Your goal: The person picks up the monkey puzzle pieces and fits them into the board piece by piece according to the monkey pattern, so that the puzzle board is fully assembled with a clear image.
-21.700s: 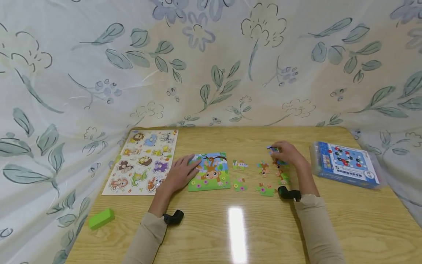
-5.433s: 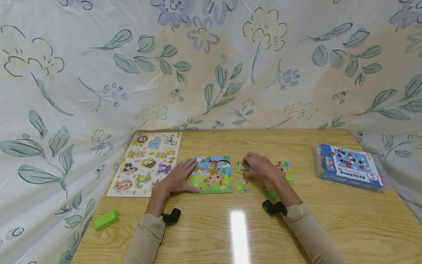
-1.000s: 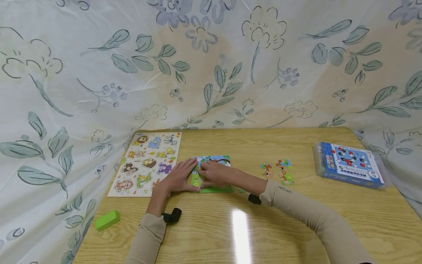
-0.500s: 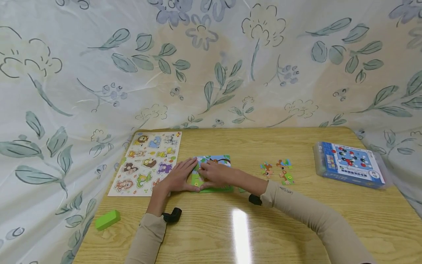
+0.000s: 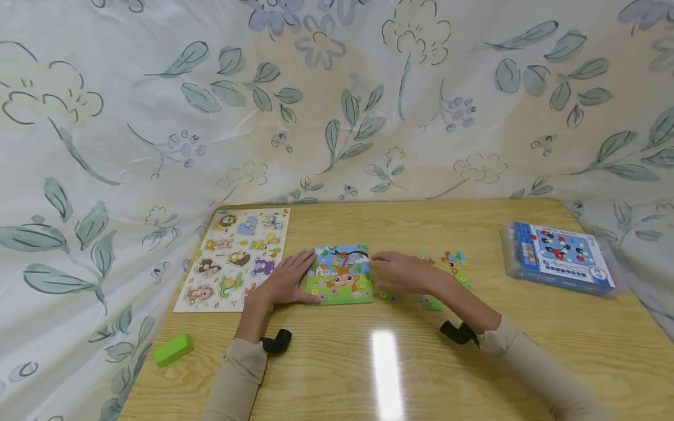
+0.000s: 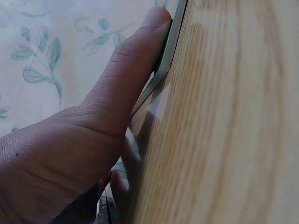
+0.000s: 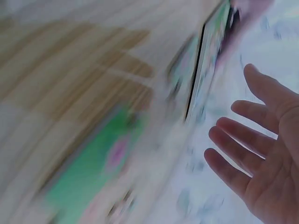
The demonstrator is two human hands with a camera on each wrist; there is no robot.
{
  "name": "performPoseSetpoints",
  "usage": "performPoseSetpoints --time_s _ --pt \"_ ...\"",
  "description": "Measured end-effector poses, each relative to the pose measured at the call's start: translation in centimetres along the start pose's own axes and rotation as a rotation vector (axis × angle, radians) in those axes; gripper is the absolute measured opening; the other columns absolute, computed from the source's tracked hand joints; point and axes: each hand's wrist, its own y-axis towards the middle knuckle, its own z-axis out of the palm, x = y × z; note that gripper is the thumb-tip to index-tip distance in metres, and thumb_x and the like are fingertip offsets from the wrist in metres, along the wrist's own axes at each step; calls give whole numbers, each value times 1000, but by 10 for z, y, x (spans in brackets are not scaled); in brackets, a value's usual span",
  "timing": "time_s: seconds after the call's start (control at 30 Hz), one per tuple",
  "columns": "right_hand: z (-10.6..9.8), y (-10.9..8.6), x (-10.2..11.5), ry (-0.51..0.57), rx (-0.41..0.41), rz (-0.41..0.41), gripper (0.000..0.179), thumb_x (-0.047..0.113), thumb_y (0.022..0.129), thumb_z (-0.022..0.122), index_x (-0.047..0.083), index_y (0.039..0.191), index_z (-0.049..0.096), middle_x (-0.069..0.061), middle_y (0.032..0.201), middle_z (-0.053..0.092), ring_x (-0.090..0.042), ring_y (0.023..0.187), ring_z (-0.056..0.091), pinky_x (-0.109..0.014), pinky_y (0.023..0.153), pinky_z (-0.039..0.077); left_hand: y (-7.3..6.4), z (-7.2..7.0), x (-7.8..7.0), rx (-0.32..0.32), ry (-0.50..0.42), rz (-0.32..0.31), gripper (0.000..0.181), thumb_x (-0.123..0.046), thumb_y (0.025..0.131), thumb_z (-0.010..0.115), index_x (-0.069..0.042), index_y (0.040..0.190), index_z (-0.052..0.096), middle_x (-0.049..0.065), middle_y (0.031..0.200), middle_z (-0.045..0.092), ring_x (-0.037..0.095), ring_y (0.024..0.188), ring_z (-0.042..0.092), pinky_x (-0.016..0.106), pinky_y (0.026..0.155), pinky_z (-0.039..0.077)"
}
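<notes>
In the head view, a square picture puzzle board (image 5: 342,286) with a monkey on a branch lies on the table. My left hand (image 5: 288,280) rests along its left edge with the fingers stretched out. The left wrist view shows the thumb (image 6: 126,70) lying straight on the edge of the board. My right hand (image 5: 405,273) hovers just right of the board, holding nothing; its fingers are spread apart in the right wrist view. Loose puzzle pieces lie around and beyond it: a green one (image 5: 432,302), a monkey piece (image 5: 454,261) and one (image 5: 389,297) partly hidden by the hand.
A wooden peg board with animal pictures (image 5: 230,260) lies at the left. In front of it is a green block (image 5: 174,349). A boxed set with a molecule picture (image 5: 560,257) lies at the right. Floral cloth (image 5: 347,134) hangs behind the table (image 5: 316,374).
The right hand was pressing on the puzzle board half a second ago; it has lifted off and moved right. About five seconds ago it was at the house piece. The left hand stays put.
</notes>
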Motion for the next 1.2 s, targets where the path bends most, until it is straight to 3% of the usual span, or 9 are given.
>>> performPoseSetpoints --time_s 0.23,0.43,0.9,1.2 --pt "-9 -54 -44 245 -94 164 61 31 95 63 -2 143 44 -24 142 47 -41 122 54 -52 96 49 2 3 3 -22 10 25 110 -64 76 71 -14 157 17 11 164 16 32 151 16 59 119 18" --pt "-11 -78 -66 287 -116 239 63 33 95 63 -4 142 44 -28 142 45 -46 124 51 -57 95 48 1 3 3 -27 17 47 102 -58 78 73 -17 156 22 12 164 15 33 151 14 60 119 16" --pt "0 -81 -79 273 -100 203 55 19 89 70 -7 134 52 -27 130 54 -45 117 55 -53 89 52 0 2 3 -37 20 66 99 -55 79 73 -16 156 25 13 163 16 36 151 16 62 117 17" --pt "2 -80 -78 283 -64 170 53 17 90 70 -7 133 53 -27 133 51 -43 118 54 -48 88 53 -1 2 2 -14 25 48 100 -57 80 71 -16 156 22 12 164 13 35 151 13 61 118 15"
